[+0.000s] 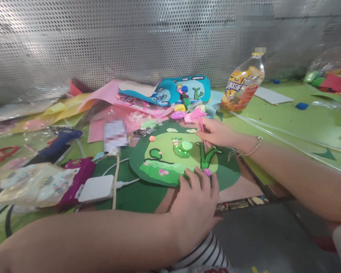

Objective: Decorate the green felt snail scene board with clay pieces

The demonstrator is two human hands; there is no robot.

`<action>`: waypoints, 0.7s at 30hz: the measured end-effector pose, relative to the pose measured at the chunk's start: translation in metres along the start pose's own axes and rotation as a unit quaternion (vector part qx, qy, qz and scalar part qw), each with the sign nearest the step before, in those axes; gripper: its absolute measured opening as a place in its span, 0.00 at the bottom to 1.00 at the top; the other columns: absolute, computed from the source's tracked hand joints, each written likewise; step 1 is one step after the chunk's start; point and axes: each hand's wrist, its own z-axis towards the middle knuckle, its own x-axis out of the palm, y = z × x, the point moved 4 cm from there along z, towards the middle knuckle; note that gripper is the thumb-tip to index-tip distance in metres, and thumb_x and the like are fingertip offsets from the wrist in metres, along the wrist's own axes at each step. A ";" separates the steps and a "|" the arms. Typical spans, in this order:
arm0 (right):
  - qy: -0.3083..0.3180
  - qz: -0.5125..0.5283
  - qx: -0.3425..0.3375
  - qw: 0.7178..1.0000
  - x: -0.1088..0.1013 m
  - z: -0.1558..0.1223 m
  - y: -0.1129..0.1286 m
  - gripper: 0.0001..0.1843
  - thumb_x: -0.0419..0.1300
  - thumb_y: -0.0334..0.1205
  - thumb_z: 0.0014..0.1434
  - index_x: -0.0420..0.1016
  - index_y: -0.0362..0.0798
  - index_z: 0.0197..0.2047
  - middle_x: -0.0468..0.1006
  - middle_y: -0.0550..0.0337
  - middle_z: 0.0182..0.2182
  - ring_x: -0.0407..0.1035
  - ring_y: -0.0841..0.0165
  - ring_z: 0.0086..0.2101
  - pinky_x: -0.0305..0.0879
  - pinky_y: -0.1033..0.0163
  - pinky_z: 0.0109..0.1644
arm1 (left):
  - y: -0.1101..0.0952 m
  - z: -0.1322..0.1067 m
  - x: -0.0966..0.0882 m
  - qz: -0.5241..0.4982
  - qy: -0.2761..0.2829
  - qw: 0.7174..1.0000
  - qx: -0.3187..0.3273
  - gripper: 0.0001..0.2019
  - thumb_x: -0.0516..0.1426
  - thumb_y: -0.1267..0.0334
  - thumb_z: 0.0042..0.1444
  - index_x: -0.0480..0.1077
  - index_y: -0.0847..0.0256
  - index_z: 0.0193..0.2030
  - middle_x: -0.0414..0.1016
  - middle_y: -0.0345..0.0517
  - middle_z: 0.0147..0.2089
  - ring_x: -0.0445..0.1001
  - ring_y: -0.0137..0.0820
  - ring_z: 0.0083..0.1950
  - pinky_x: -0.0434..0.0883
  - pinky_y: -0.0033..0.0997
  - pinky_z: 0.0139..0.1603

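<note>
A round green felt craft piece point(184, 159) lies on the table, with a light green meadow, a snail, small flowers and a dark green plant stem on it. My left hand point(196, 204) rests on its near edge, fingers curled down and pressing the felt flat. My right hand point(214, 132) is pinched on a thin pink tool point(202, 131), whose tip points down at the plant stem point(207, 155). A bracelet sits on my right wrist.
Behind lie pink and yellow sheets point(108, 98), a blue felt piece point(187, 89), small clay bits and plastic bags. A tilted drink bottle point(243, 85) stands at the back right. At left are a blue glue gun point(59, 142), a white charger point(96, 188) and a magenta case point(78, 174).
</note>
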 end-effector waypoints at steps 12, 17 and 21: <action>0.017 -0.053 0.029 0.998 -0.001 -0.002 0.009 0.09 0.52 0.32 0.57 0.53 0.50 0.29 0.66 0.72 0.11 0.67 0.71 0.15 0.58 0.67 0.22 | -0.001 -0.001 0.000 0.012 0.002 1.000 0.005 0.42 0.51 0.38 0.51 0.56 0.70 0.64 0.66 0.70 0.55 0.69 0.58 0.53 0.72 0.49 0.43; 0.014 -0.047 0.039 0.998 0.000 0.000 0.005 0.09 0.52 0.32 0.57 0.53 0.50 0.30 0.65 0.72 0.11 0.67 0.70 0.16 0.59 0.67 0.22 | 0.000 0.000 -0.001 0.016 0.005 1.000 0.003 0.42 0.51 0.37 0.51 0.56 0.70 0.64 0.66 0.70 0.56 0.69 0.57 0.53 0.72 0.49 0.43; 0.001 -0.049 0.039 0.998 -0.001 0.000 0.004 0.09 0.52 0.32 0.58 0.53 0.50 0.30 0.65 0.72 0.12 0.67 0.71 0.16 0.59 0.67 0.22 | 0.000 0.001 -0.001 0.015 0.005 1.000 0.005 0.42 0.51 0.38 0.51 0.55 0.70 0.64 0.66 0.70 0.56 0.69 0.58 0.53 0.73 0.49 0.43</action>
